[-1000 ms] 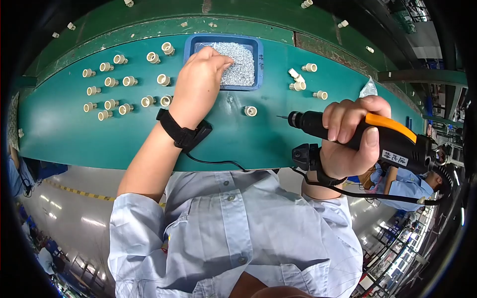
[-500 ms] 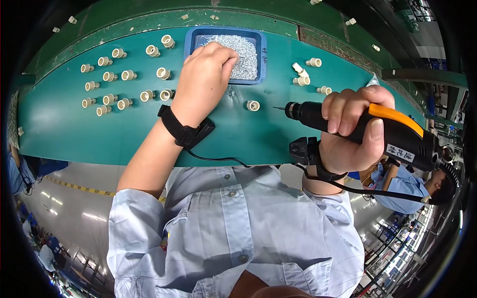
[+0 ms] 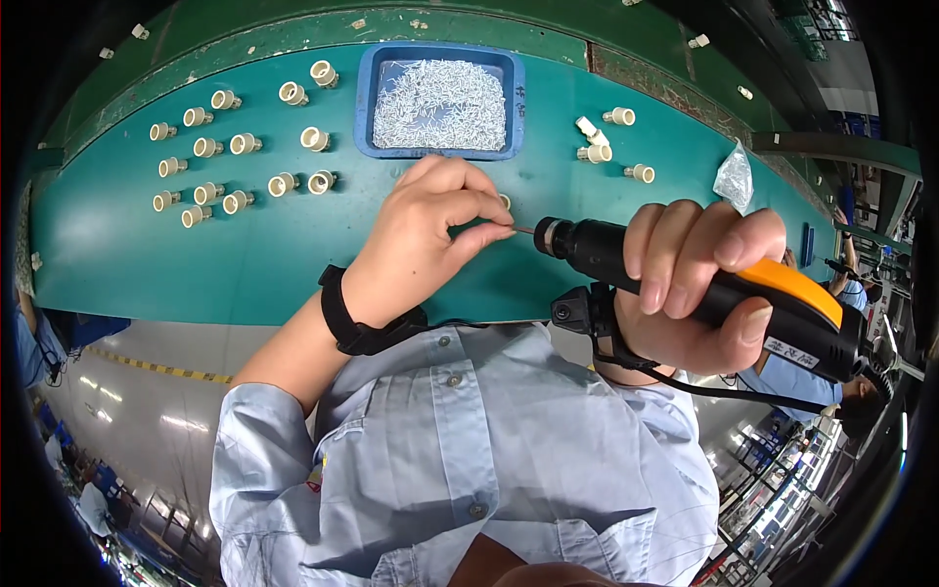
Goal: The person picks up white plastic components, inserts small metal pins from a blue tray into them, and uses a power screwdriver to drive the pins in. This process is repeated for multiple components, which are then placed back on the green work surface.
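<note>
My right hand point(image 3: 690, 284) is wrapped round a black electric screwdriver point(image 3: 611, 254) with an orange strip, its bit aimed left. My left hand point(image 3: 430, 230) has thumb and index finger pinched together at the tip of that bit. Whatever lies between those fingertips is too small to make out. Just behind them, a cream round fitting point(image 3: 506, 201), like a lamp socket, is mostly hidden by my fingers. Beyond my left hand sits a blue tray point(image 3: 364, 108) holding a heap of small silver screws point(image 3: 440, 103).
Several cream fittings with metal ends point(image 3: 245, 144) stand in loose rows on the green table point(image 3: 245, 279) at left. A few more fittings point(image 3: 595, 153) lie at right, with a clear plastic bag point(image 3: 734, 178) beyond. A black cable point(image 3: 743, 393) runs from my right wrist.
My left hand has left the screw tray and come nearer, to the screwdriver's bit. The screwdriver in my right hand has shifted slightly left and nearer to me.
</note>
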A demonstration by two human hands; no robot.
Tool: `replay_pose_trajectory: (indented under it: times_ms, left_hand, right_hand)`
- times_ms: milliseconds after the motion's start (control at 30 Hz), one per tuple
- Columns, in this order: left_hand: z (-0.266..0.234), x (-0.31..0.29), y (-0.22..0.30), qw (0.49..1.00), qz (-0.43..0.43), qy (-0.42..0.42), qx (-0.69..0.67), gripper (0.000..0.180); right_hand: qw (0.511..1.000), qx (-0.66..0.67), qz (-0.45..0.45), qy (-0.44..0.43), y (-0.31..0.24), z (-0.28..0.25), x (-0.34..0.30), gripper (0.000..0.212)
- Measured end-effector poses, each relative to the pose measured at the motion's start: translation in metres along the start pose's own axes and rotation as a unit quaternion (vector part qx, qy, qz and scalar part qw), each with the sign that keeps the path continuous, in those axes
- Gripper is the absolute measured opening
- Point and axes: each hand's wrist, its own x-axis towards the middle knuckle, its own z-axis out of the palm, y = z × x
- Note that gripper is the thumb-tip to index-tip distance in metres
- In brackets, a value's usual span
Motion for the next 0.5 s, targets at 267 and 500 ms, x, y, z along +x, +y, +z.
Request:
replay_pose_trajectory:
  times_ms: [267,500]
  left_hand:
    - [0.001,-0.001,0.004,0.998,-0.008,0.005,0.058,0.013]
    - [0.024,0.007,0.003,0.993,-0.095,0.071,0.023,0.016]
  right_hand:
    - [1.000,-0.021,0.011,-0.002,0.002,0.003,-0.001,0.040]
    - [0.991,-0.082,0.063,0.084,0.009,0.009,-0.001,0.038]
